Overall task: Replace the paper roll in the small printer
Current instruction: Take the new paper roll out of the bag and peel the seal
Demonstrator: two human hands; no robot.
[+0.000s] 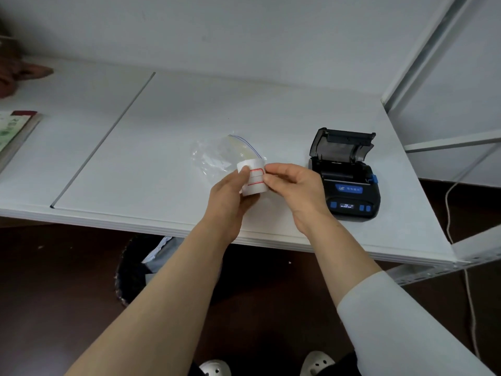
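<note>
I hold the paper roll up above the white table, between my 2 hands. My left hand wraps around the lower side of the roll, thumb pressed on its face next to the red-bordered label printed there. My right hand comes in from the other side, with thumb and forefinger pinched together at the roll's right edge; whether they grip the loose end of the paper or only touch it, I cannot tell.

The small printer sits on the table just right of my right hand, black with blue buttons on its front. Its lid stands open, tilted back, and the paper bay under it looks dark.

Behind the roll, on the table, lies a clear zip bag, crumpled, with a blue line along its seal. A thin grey seam runs across the tabletop to the left. At the far left edge lies a green printed pad. A white cord hangs down past the table's right end, beside a white metal rack.
</note>
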